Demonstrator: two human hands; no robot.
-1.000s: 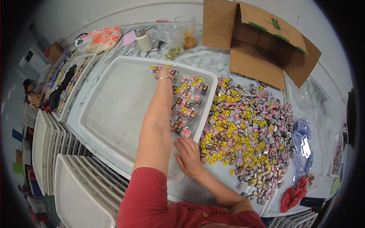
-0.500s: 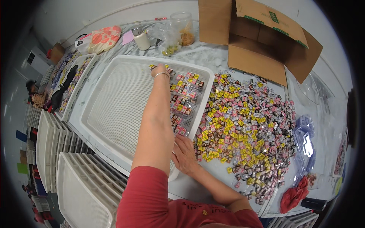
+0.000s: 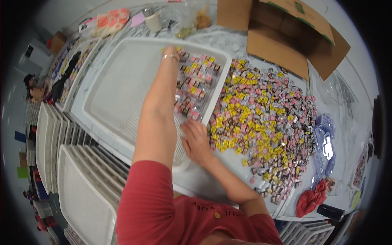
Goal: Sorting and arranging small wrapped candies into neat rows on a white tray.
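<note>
A white mesh-bottomed tray [image 3: 118, 87] holds rows of clear packs [image 3: 192, 87] filled with small pink, yellow and dark printed pieces, along its right side. My left hand [image 3: 170, 52], with a bracelet on the wrist, reaches to the tray's far end. It is closed over a pack there, whose pieces show on both sides; the fingertips are hidden and somewhat blurred. My right hand [image 3: 197, 141] lies by the tray's near right side, just below the nearest pack, fingers apart and nothing seen in them. Beside it spreads a wide heap of small wrapped pieces [image 3: 253, 118].
An open cardboard box [image 3: 281, 49] stands behind the heap. Blue-tinted clear plastic packaging [image 3: 325, 139] and a red cloth [image 3: 310, 199] lie at right. Stacked white trays [image 3: 87, 196] stand at lower left, another filled tray [image 3: 83, 67] beyond. A bottle [image 3: 153, 22] is at the back.
The whole scene has shifted upward in the picture. My left hand stays at the far end of the tray. My right hand's fingers are more spread near the nearest pack.
</note>
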